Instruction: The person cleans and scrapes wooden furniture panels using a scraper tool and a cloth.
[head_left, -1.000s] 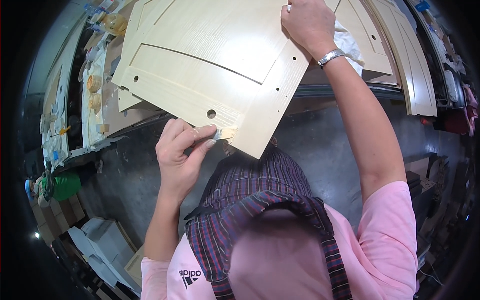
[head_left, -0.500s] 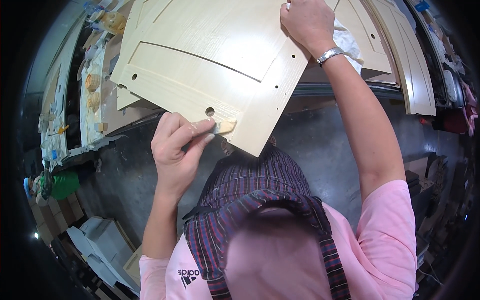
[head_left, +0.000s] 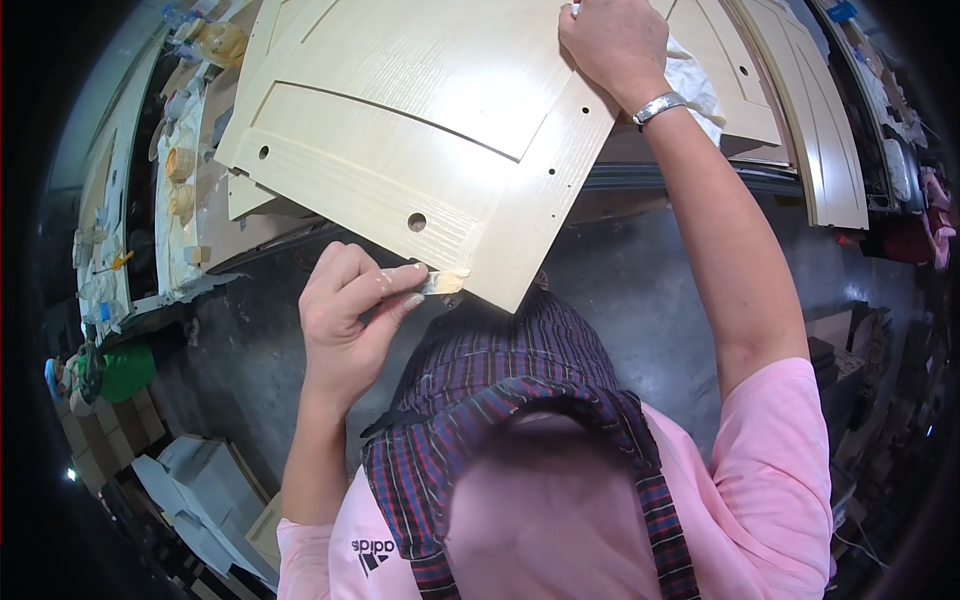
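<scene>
Left hand (head_left: 345,320) shifted slightly along cream door panel (head_left: 420,130), grey concrete floor (head_left: 640,290)

The cabinet door panel (head_left: 400,120) runs off the top edge of the head view, so its far end is not seen. The right hand (head_left: 615,45) is cut by that edge too, and its fingertips are hidden. The putty knife (head_left: 435,283) shows only its tip; the left hand (head_left: 350,310) covers the handle. The white rag (head_left: 695,85) lies partly behind the right wrist. Small items on the left bench (head_left: 185,190) are too blurred to name.
</scene>
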